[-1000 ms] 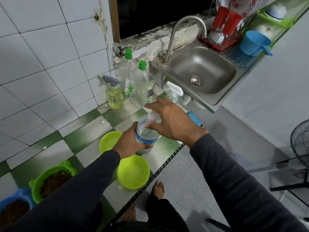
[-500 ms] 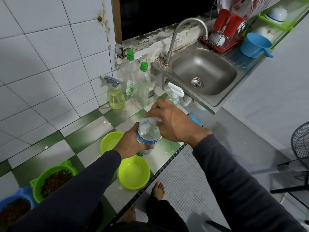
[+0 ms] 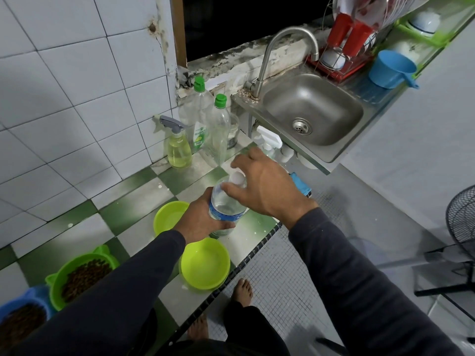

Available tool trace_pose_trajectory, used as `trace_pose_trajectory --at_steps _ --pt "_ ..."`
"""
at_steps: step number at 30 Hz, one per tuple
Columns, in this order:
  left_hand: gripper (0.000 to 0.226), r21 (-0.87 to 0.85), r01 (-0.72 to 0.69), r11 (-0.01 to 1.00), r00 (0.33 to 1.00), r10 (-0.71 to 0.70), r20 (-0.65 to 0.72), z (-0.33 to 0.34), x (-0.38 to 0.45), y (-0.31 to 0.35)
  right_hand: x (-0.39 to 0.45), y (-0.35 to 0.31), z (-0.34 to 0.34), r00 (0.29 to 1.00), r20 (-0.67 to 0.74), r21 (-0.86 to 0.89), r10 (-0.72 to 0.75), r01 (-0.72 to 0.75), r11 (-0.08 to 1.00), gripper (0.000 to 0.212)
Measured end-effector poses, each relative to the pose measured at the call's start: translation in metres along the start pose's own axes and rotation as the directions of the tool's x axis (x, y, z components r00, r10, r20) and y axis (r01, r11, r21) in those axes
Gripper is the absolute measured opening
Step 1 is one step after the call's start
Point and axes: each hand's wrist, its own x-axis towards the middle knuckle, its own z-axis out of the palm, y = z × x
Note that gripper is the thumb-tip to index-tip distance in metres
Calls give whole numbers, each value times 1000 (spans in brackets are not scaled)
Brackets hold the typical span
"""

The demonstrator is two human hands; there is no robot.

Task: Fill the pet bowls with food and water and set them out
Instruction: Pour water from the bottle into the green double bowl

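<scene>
My left hand (image 3: 199,222) grips a clear water bottle (image 3: 226,206) with a blue label, upright above the tiled counter. My right hand (image 3: 262,187) pinches the bottle's white cap (image 3: 237,179) from above. Two lime-green bowls sit below: one (image 3: 168,218) behind my left wrist, one (image 3: 205,264) at the counter's front edge; both look shiny inside. At the lower left, a green bowl (image 3: 82,276) with ears and a blue bowl (image 3: 21,322) hold brown kibble.
A yellow spray bottle (image 3: 178,149) and two green-capped bottles (image 3: 217,129) stand by the wall. A steel sink (image 3: 312,111) with a tap lies to the right, with a blue scoop (image 3: 390,70) and dish rack behind. A fan (image 3: 462,222) stands on the floor at right.
My right hand has shifted on the bottle's top, its fingers now spread around the white cap. My left hand and the bottle stay almost in place.
</scene>
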Motion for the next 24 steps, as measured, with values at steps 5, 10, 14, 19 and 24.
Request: trace_pose_trajectory --at_steps 5,10,14,19,24 --pt "90 18 2 1000 1000 -1 -4 0 0 2 -1 -3 -4 999 6 -33 -39 40 999 33" --pt "94 2 13 1000 1000 -13 -6 -1 0 -1 -3 -2 -4 990 38 84 -132 129 988 46" --pt "90 14 14 1000 1000 -14 -7 -1 -2 1 -5 -2 1 998 -50 33 -39 41 999 64" --pt "90 43 14 999 1000 -14 -4 -2 -4 6 0 -3 2 998 -45 16 -47 47 999 37" --pt "102 36 42 998 999 -43 34 -6 -6 9 -4 0 5 986 -142 187 -87 113 976 37"
